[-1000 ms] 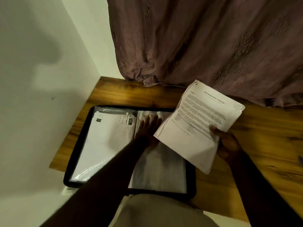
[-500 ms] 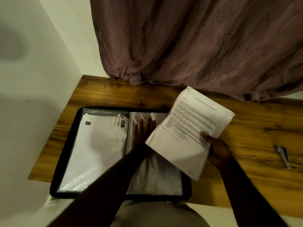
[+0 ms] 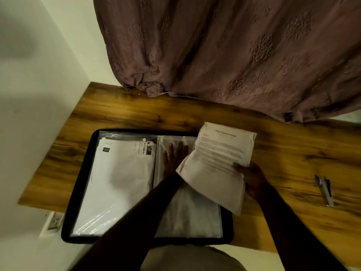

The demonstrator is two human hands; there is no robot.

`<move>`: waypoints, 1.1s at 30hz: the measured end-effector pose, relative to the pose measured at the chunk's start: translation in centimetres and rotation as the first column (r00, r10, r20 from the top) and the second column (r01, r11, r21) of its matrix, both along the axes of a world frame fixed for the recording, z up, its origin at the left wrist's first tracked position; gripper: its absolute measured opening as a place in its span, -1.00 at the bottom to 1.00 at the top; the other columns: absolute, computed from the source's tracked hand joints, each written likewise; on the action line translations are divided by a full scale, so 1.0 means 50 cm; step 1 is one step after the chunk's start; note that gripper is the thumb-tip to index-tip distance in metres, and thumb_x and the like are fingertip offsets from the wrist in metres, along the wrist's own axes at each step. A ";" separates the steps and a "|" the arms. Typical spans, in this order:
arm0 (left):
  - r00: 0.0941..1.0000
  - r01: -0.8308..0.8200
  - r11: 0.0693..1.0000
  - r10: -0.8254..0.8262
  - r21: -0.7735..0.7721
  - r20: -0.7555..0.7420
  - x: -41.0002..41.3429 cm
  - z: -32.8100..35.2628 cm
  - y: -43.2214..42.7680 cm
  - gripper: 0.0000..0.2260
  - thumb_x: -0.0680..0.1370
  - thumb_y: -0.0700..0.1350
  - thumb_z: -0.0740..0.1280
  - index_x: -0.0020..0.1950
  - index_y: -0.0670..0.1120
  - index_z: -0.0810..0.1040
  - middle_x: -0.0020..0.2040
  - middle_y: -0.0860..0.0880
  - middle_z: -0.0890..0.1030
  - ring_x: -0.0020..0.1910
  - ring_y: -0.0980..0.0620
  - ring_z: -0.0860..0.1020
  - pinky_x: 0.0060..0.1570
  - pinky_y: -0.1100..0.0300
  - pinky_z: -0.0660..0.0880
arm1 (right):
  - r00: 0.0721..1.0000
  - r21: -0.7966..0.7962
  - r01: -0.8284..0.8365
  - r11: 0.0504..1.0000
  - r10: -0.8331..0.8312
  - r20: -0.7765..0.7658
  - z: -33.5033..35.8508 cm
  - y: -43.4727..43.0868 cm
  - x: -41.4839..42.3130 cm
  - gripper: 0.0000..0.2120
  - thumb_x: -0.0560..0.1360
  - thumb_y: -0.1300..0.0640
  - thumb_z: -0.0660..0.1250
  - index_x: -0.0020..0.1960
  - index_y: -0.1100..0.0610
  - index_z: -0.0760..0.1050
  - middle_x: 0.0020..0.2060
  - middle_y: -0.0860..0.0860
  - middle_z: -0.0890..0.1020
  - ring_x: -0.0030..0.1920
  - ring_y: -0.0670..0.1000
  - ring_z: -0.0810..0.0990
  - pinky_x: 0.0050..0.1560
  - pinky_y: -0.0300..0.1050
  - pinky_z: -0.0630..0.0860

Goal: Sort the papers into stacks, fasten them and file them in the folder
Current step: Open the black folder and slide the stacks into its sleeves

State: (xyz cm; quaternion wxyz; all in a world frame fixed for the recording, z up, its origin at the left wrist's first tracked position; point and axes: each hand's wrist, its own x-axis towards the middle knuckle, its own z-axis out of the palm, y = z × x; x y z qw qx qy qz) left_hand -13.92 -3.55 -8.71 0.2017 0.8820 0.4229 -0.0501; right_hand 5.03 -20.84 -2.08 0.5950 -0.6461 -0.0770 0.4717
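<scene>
a black folder [image 3: 80, 188] lies open on a brown wooden table [image 3: 136, 114]. it is near the left end of the table, close to the white wall. its left page is a clear pocket with white papers [image 3: 121, 173] inside. one paper there has a small dark square near the top. the right page is a clear pocket [image 3: 191, 216] too, shiny and wrinkly. i cannot tell if any paper is in it.

the left hand [image 3: 174, 155] lies flat on the right pocket, near the top and just beside the middle fold. its fingers are straight and a little spread, and they point away from the person. it presses on the plastic and holds nothing.

the right hand [image 3: 252, 178] holds a stack of papers [image 3: 218, 163]. the thumb lies on top of the stack at its right edge. the other fingers are under the stack, where i cannot see them. the stack is turned a bit sideways. it hangs over the right side of the folder and partly over the table. the top sheet has a title and lines of small print, too blurry to read.

a small shiny tool [image 3: 325, 189] lies on the table far to the right, well apart from the folder. i cannot tell what it is. a purple-brown curtain [image 3: 234, 55] with a leafy pattern hangs behind the table. a white wall plug [image 3: 55, 220] sits below the table's left end.
</scene>
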 end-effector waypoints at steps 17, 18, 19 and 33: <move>0.997 0.078 0.991 -0.074 0.108 -0.039 -0.004 0.059 0.086 -0.52 0.65 0.06 0.18 0.55 -0.04 0.27 0.59 -0.08 0.26 0.58 -0.17 0.20 0.50 -0.10 0.24 | 0.962 -0.081 -0.132 0.988 0.147 0.232 -0.004 0.017 0.015 -0.64 0.51 0.32 0.40 0.25 0.03 0.57 0.10 -0.04 0.70 0.16 0.06 0.65 0.12 0.13 0.61; 0.995 0.095 0.987 -0.090 0.127 -0.044 -0.005 0.057 0.086 -0.56 0.65 0.05 0.18 0.51 -0.04 0.32 0.56 -0.07 0.31 0.55 -0.16 0.25 0.47 -0.10 0.28 | 0.964 -0.061 -0.111 0.992 0.122 0.237 0.003 0.018 0.018 -0.66 0.53 0.32 0.38 0.24 0.02 0.57 0.08 -0.04 0.70 0.15 0.08 0.66 0.06 0.07 0.62; 0.994 0.103 0.985 -0.098 0.142 -0.039 -0.006 0.056 0.085 -0.60 0.64 0.04 0.18 0.47 -0.03 0.35 0.54 -0.07 0.35 0.52 -0.16 0.29 0.45 -0.10 0.31 | 0.965 -0.055 -0.074 0.996 0.086 0.248 0.009 0.021 0.023 -0.67 0.54 0.31 0.37 0.24 0.02 0.57 0.09 -0.03 0.70 0.15 0.11 0.65 0.03 0.07 0.62; 0.992 0.010 0.999 -0.017 0.051 0.124 -0.003 0.079 0.138 -0.80 0.45 0.13 0.22 -0.12 0.08 0.57 0.02 -0.04 0.62 0.16 -0.19 0.55 0.18 -0.16 0.47 | 0.943 0.274 0.108 0.956 -0.186 0.276 0.131 0.088 0.090 -0.65 0.57 0.21 0.39 0.35 0.06 0.53 0.28 0.12 0.61 0.28 0.21 0.58 0.28 0.42 0.45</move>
